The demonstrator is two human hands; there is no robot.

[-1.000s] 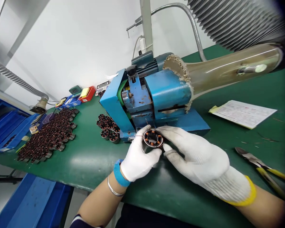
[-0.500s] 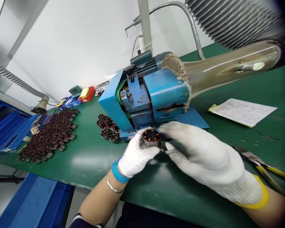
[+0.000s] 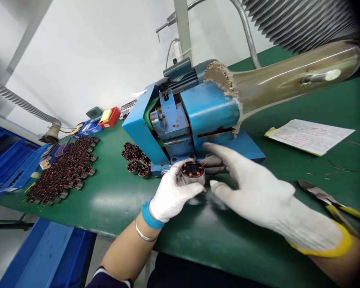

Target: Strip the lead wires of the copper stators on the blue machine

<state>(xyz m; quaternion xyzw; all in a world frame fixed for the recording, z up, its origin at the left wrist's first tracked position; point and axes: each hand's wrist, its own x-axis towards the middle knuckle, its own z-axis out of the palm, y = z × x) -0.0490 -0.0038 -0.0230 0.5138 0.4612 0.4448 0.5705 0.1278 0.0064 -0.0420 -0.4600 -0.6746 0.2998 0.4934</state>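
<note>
In a white glove with a blue cuff, my left hand is closed round a motor stator, a steel ring with copper windings and a black inner frame. The stator is upright in front of the blue belt machine. My right hand, in a white glove with a yellow cuff, is just right of the stator. Its thumb and fingers are spread apart with nothing visible between them. A thin wire end shows at the stator's left side, by my left fingers.
A small group of stators stands left of the machine. Many more stators cover the left of the green bench. Yellow-handled cutters, a paper sheet and wire scraps lie right. A clear duct joins the machine.
My right hand has opened wider, its fingers lifting and spreading beside the stator. My left hand keeps its hold on the stator in nearly the same place.
</note>
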